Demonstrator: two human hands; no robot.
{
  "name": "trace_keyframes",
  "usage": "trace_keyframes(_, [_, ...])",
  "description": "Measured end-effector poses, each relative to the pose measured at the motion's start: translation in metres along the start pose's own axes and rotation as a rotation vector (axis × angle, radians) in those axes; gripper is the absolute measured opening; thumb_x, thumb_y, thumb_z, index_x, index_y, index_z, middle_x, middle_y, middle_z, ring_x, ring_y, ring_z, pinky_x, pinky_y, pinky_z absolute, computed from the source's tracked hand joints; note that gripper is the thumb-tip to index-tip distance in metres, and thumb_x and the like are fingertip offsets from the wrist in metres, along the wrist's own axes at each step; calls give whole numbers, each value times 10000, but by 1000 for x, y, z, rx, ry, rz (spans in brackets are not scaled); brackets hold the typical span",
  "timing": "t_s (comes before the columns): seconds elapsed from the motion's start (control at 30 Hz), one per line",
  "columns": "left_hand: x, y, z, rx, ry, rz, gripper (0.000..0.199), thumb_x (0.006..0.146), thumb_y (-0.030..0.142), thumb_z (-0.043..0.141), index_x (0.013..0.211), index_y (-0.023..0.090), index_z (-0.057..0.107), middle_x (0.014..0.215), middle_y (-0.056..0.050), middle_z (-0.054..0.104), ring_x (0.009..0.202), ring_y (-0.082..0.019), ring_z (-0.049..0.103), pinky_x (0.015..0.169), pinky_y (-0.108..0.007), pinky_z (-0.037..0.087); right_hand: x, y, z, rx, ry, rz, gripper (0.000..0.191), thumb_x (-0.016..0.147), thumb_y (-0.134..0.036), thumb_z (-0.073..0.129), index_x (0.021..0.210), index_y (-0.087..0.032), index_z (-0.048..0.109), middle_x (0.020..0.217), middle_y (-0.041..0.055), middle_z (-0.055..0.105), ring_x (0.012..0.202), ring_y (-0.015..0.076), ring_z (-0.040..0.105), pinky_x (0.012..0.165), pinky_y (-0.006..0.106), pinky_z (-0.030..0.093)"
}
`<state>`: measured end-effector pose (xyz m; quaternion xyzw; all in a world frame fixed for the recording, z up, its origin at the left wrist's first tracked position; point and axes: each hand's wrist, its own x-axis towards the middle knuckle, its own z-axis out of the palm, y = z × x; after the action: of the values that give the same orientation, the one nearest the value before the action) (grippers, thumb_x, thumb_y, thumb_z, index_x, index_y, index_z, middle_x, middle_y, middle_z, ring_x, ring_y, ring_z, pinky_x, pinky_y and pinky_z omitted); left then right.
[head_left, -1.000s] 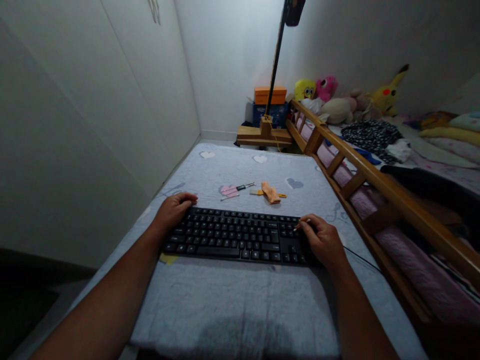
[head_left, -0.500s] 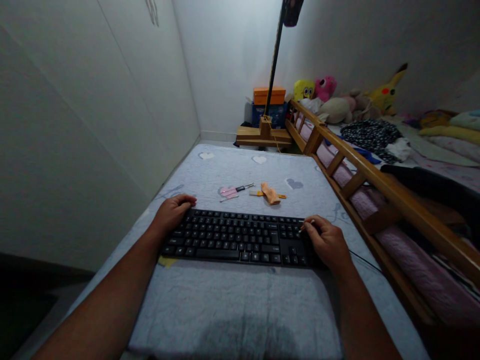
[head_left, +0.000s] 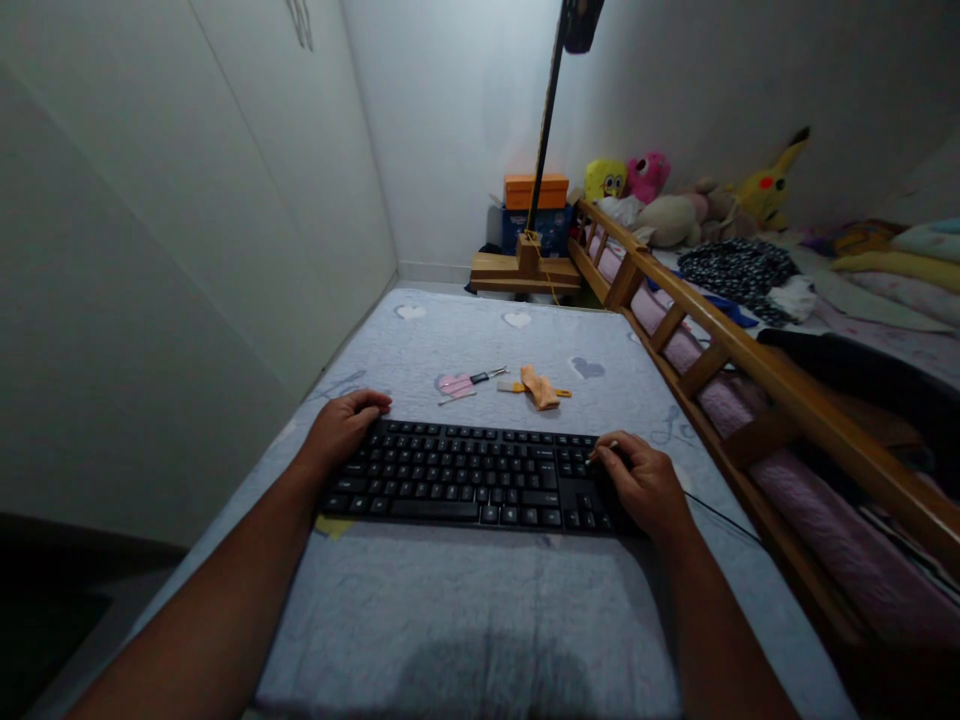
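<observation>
A black keyboard [head_left: 450, 475] lies flat across the bed-like surface in front of me. My left hand [head_left: 346, 428] is closed at its upper left corner, steadying that end, with the fingertips partly hidden. Over the number pad at the other end, my right hand [head_left: 637, 475] pinches a thin cotton swab [head_left: 613, 445], its white tip low against the keys. Beyond the keyboard lie another cotton swab [head_left: 457, 398], a metal-tipped tool with a black grip [head_left: 478, 379], and an orange cloth [head_left: 540, 388] across a yellow-handled brush [head_left: 510, 387].
A heart-patterned blue sheet [head_left: 465, 610] covers the surface. Along the right runs a wooden bed rail [head_left: 690, 285], with soft toys and bedding behind it. A pale cupboard [head_left: 187, 250] stands at the left. A wooden-based stand [head_left: 525, 265] and boxes are at the far end.
My right hand has shifted slightly left over the number pad with the cotton swab. My left hand and the keyboard stay in place.
</observation>
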<state>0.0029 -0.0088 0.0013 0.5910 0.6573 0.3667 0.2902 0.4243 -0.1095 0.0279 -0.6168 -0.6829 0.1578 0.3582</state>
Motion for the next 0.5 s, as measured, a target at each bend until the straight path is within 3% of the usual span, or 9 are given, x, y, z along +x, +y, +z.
trace_keyframes(0.5, [0, 2, 1, 14, -11, -15, 310, 632, 398, 598, 834, 215, 748, 934, -60, 802, 990, -308, 720, 1010, -427, 519, 0, 6, -8, -16, 34, 22, 238, 906, -364, 509, 752, -246, 648, 781, 35, 708, 782, 220, 657, 769, 335, 469])
